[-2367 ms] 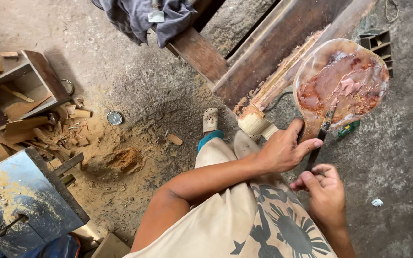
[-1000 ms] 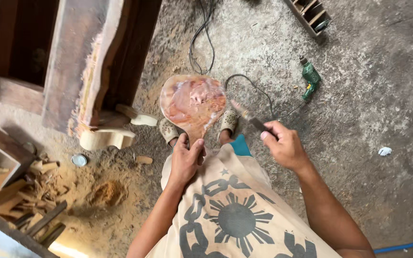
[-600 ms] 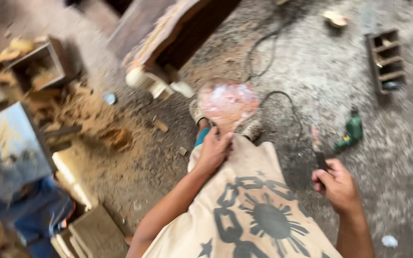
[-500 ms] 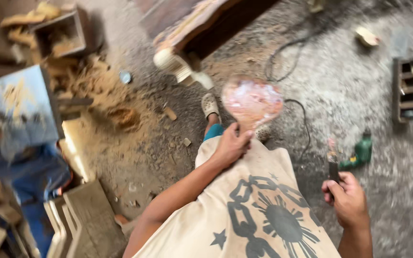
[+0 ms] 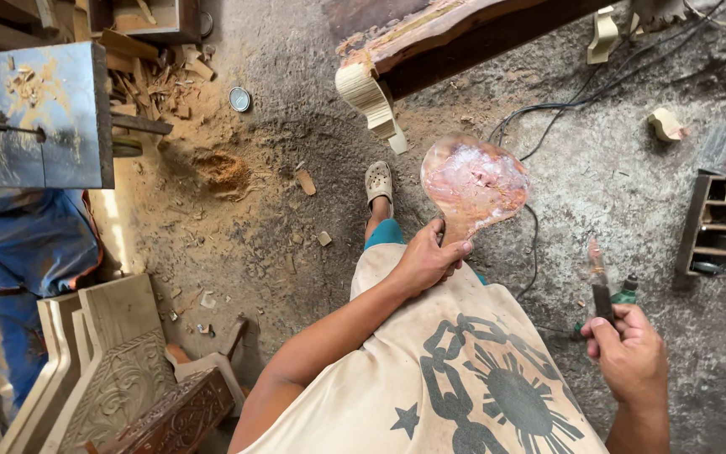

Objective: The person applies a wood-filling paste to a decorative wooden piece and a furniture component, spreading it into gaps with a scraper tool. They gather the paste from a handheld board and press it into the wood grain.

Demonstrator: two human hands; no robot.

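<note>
Gripping a paddle-shaped palette [image 5: 474, 181] by its handle, the left hand [image 5: 424, 259] steadies it while the right hand [image 5: 629, 353] clasps a putty knife [image 5: 600, 286], seemingly between scoops.

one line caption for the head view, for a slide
Left hand grips a paddle-shaped wooden piece by its handle while the right hand holds a chisel above a sawdust-strewn workshop floor.

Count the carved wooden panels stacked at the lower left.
3: two pale carved panels and standing on edge side by side, and one dark carved panel lying in front of them. More may be hidden beyond the frame.
</note>
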